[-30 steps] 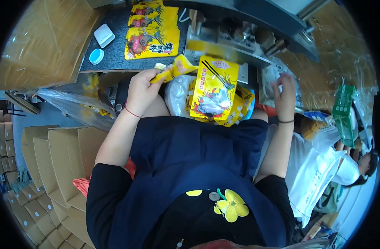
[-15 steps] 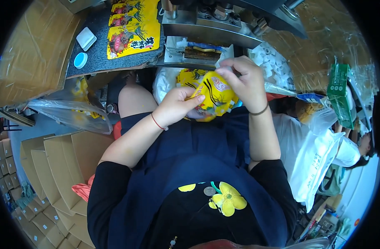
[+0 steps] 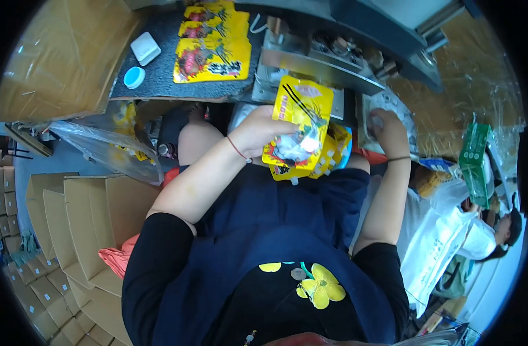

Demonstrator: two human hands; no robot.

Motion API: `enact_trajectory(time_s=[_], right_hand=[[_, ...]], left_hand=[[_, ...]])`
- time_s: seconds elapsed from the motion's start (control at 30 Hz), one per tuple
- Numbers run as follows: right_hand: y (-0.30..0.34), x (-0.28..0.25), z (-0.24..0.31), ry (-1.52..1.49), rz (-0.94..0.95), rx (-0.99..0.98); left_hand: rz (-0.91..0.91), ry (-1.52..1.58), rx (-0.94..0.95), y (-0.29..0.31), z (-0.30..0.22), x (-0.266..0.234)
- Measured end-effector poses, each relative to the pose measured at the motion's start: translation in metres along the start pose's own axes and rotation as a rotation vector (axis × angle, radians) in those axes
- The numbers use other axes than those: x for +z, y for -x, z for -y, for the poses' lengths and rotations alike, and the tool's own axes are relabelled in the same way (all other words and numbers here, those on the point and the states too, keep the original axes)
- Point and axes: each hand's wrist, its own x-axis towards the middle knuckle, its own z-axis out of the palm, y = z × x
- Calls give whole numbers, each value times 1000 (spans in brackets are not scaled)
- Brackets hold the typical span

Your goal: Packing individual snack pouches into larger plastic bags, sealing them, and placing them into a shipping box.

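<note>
Dark speckled tabletop (image 3: 157, 91) left of the metal press (image 3: 324, 69), with taped brown cardboard (image 3: 62, 55) beyond it at far left and another taped cardboard panel (image 3: 468, 69) right of the press. Using the press as reference for everything below. Left hand (image 3: 258, 130): narrow, pinched on the left edge of a yellow pouch (image 3: 304, 121), thumb across the front, just on the near side of the press. Pouch roughly upright in view, printed chopsticks near top, clear glossy window lower down. More yellow pouches (image 3: 337, 144) behind and below it, also on the near side of the press. Right hand (image 3: 391, 132): to the right of the press, fingers curled, over clear plastic with small white pieces (image 3: 398, 102); cannot tell if anything pinched there, fingertips too blurred. Overlapping row of yellow packs (image 3: 212, 55) flat on the tabletop, left of the press. Further left of the press, white square dish (image 3: 145, 48) and round blue-topped tub (image 3: 134, 77), close together but apart. Lower left of the press, clear bag (image 3: 85, 138) with yellow packs inside, then open cartons (image 3: 91, 213). Lower right of the press, green box (image 3: 475, 164), big white sack (image 3: 434, 251) and co-worker in white (image 3: 477, 236).
</note>
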Motion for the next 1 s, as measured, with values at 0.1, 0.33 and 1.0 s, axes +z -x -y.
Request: enact_trajectory(time_s=[0.1,0.33,1.0], right_hand=[[4,6,-4,-37,-1,10],[11,13,4,-174,-222,40],[4,-13,154,-903,-112,-222]], left_hand=[[-87,-83,-55,0,-3,6],[-908,-1538,1144,-2,-63,-52],[-223,-874,183,43,14,-2]])
